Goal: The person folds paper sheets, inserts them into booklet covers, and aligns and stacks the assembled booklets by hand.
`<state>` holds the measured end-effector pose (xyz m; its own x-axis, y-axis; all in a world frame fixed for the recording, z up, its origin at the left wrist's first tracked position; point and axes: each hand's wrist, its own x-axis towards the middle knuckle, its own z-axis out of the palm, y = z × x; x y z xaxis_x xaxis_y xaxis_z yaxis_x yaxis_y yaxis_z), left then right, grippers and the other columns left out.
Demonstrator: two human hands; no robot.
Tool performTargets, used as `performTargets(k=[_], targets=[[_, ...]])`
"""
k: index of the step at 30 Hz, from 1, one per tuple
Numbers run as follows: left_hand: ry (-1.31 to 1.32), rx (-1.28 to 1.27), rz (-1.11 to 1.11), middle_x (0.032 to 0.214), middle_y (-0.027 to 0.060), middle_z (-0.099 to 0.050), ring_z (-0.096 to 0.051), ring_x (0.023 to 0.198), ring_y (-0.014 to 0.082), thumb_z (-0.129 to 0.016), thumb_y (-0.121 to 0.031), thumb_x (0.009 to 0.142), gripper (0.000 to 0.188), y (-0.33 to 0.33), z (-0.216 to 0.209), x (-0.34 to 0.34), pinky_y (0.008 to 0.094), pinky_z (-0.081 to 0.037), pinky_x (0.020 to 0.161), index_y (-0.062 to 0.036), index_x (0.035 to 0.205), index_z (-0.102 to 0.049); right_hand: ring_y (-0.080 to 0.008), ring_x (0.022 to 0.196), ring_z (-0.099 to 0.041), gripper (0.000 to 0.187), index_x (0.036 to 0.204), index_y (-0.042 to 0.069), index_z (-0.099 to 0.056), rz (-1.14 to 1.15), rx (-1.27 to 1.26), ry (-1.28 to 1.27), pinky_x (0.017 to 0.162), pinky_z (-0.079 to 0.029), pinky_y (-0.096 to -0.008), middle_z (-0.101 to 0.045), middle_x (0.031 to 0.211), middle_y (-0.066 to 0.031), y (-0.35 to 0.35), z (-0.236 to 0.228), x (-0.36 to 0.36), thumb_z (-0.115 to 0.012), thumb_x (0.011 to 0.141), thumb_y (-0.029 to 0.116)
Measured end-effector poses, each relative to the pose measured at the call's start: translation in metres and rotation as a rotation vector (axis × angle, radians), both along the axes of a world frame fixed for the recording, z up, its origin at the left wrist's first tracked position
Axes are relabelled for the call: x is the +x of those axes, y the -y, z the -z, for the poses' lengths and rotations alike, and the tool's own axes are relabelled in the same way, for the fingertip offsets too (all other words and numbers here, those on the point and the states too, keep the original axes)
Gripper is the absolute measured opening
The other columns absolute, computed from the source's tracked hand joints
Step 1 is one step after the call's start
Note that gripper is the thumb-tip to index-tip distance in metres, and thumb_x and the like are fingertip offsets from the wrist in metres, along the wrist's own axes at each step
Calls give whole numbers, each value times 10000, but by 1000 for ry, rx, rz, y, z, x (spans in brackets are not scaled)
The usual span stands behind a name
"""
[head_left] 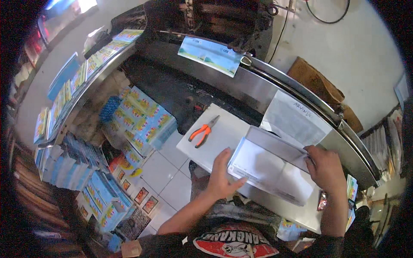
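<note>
A stack of white printed sheets (271,172) lies on the white work board (202,150) in front of me. My left hand (221,178) is at the stack's near left corner, thumb and fingers spread apart against its edges. Along the far side of the stack runs a long flat grey strip (277,146); its exact kind I cannot tell. My right hand (325,167) is closed on the strip's right end, fingers curled over the edge. Orange-handled pliers (204,132) rest on the board, left of the stack, with neither hand touching them.
A metal rail (258,88) curves behind the board, with a blue printed sheet (211,56) and a white paper (297,118) on it. Stacks of colourful booklets (144,118) stand at left. A small red packet (322,201) lies near my right forearm.
</note>
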<state>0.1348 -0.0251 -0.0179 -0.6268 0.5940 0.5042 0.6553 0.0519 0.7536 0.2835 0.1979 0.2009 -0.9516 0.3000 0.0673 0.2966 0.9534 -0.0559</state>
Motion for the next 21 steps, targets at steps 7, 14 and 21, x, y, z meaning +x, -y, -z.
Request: performTargets(k=[7, 14, 21], targets=[[142, -10, 284, 1470, 286, -279, -299, 1368, 412, -802, -404, 695, 1015, -8, 7, -25, 455, -264, 1118, 10, 1434, -243, -419, 760, -625, 238, 1068, 91, -611, 24, -70, 63, 710, -507, -513, -645, 801, -223, -18, -10, -3, -587, 838, 148], [45, -18, 300, 1475, 274, -280, -315, 1363, 410, -818, -409, 685, 1022, -7, 18, -31, 449, -301, 1108, -47, 1450, -245, -419, 814, -629, 299, 1125, 85, -616, 89, -75, 150, 723, -504, -505, -643, 833, -243, -42, -21, -17, -604, 842, 180], [60, -40, 287, 1469, 272, -293, -324, 1358, 410, -820, -414, 680, 987, -7, 15, -29, 449, -318, 1098, -42, 1427, -293, -358, 905, -642, 290, 1110, 42, -637, 267, 181, -370, 821, -493, -404, -664, 989, -199, -125, -64, -53, -596, 831, 109]])
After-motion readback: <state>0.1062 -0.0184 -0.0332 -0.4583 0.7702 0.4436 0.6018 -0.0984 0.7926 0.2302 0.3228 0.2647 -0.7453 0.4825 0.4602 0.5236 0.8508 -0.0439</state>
